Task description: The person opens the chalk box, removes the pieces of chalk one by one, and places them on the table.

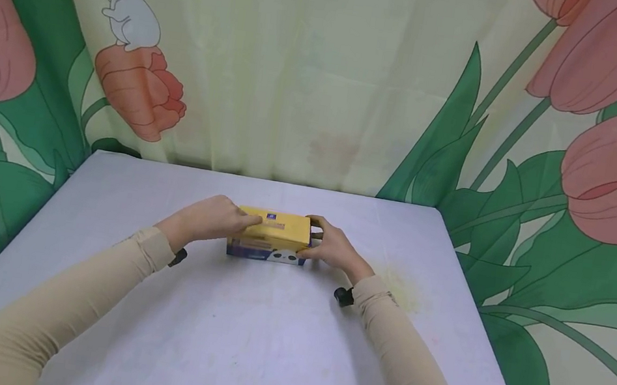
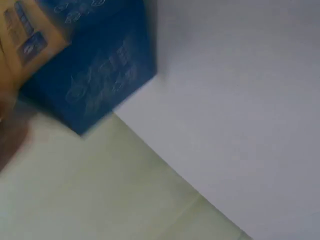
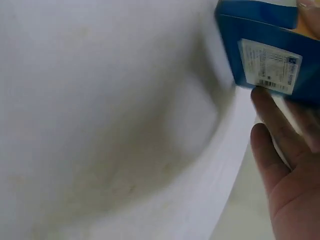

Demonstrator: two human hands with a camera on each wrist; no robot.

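Observation:
A yellow and blue cardboard box [image 1: 271, 235] lies across the far half of the white table, both hands on it. It has a yellow top and a panda's face low on its front. My left hand [image 1: 217, 220] holds the left end from above, one finger stretched along the top; its other fingers are mostly hidden. The right hand [image 1: 334, 245] grips the opposite end, thumb at the near edge and fingers on the far side. In the right wrist view, a white barcode label [image 3: 270, 66] shows on the blue end. The left wrist view is blurred, with the plain blue end [image 2: 100, 75] facing it.
The table [image 1: 264, 337] has a white covering with a faint yellowish stain [image 1: 398, 287] right of the box. Beyond its back edge hangs a curtain [image 1: 301, 73] printed with tulips and a white animal. A small black wrist device [image 1: 344, 297] sits under the right cuff.

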